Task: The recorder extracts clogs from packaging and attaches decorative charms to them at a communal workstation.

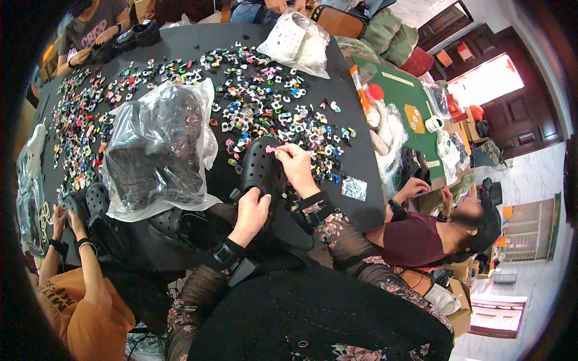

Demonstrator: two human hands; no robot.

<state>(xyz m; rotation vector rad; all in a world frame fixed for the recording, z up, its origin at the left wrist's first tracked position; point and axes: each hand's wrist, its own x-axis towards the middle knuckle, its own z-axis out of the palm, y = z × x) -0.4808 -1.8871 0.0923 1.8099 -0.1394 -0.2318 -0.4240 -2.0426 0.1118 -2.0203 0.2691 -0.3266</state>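
At the near opening of a black clog (pixel 257 168), the left hand (pixel 253 210) is grasping its rim. Just beyond that grip, the right hand (pixel 295 167) is pinching a small pink charm (pixel 270 150) above the holed toe. Left of both hands, a clear plastic bag (pixel 159 150) is lying on the black table (pixel 363 162); farther out, colourful loose pieces (pixel 256 90) are spreading, and beyond them bagged white clogs (pixel 292 42) are resting.

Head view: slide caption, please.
Left hand gripping a black perforated clog, right hand pinching a small pink charm at its toe.
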